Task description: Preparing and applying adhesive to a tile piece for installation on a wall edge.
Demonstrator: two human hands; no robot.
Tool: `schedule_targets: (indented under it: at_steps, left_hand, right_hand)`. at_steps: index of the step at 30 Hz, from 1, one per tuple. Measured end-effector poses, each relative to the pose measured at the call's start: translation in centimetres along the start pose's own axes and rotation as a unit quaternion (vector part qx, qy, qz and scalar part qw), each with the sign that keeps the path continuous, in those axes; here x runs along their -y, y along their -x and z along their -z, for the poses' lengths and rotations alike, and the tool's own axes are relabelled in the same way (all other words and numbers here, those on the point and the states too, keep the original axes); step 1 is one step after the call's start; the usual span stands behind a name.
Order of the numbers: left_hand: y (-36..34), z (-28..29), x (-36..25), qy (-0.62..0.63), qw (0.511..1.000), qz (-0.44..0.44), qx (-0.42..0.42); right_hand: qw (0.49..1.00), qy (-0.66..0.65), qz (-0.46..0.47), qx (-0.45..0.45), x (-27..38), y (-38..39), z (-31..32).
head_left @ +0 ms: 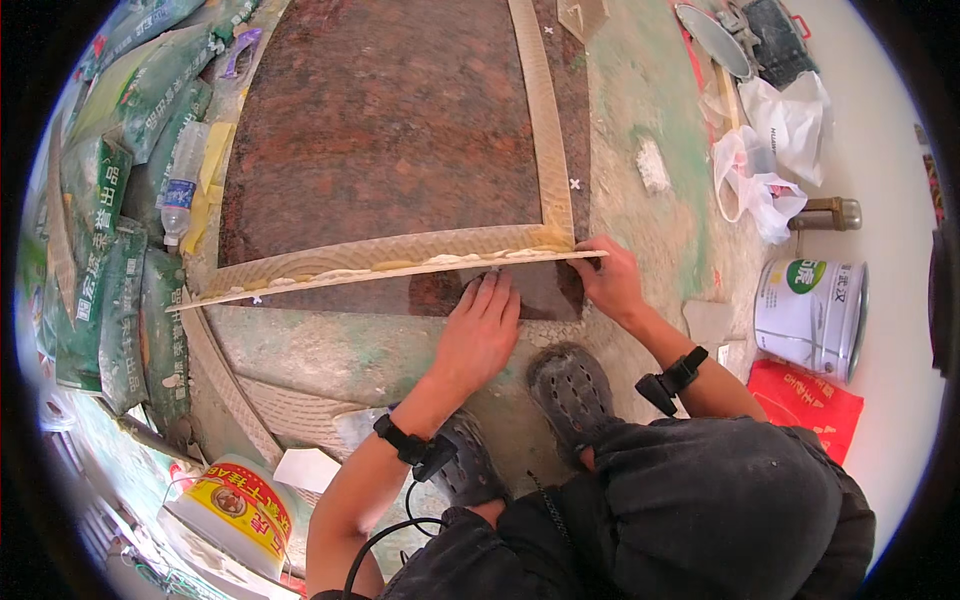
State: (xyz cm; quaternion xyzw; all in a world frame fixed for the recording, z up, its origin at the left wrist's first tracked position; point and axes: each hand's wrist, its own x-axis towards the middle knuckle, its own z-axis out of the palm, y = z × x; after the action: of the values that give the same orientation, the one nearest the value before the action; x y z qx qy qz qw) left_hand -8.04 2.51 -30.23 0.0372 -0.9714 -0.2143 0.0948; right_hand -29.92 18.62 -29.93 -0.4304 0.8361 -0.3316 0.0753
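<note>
A large dark red-brown stone-look slab (pixel 390 130) lies on the floor in front of me. A long narrow strip (pixel 440 264) stands on edge across its near side, with lumps of whitish paste along its far face. At the strip's right end, my right hand (pixel 612 280) pinches it between thumb and fingers. My left hand (pixel 482 325) rests on the dark slab, fingers stretched out, fingertips close to the strip's near face. Beyond the standing strip lies a flat ridged beige strip (pixel 340 252). Another ridged strip (pixel 541 120) runs along the slab's right side.
Green bags (pixel 110 260) and a plastic bottle (pixel 182 185) lie at the left. A yellow-red bucket (pixel 240 505) stands at the lower left, near loose ridged strips (pixel 230 370). On the right are a white metal can (pixel 812 315), plastic bags (pixel 790 125) and a red bag (pixel 808 405).
</note>
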Motion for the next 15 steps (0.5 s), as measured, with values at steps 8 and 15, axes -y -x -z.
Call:
schedule_targets:
  at_steps: [8,15]
  left_hand:
    - [-0.2,0.0,-0.6,0.008,0.999,0.031,0.025]
    - [-0.9,0.5,-1.8,0.091,0.992,0.078,0.026]
  right_hand:
    - [1.000,-0.004,0.026,0.001,-0.3,-0.2,0.0]
    - [1.000,0.001,0.011,0.009,0.1,-0.1,0.3]
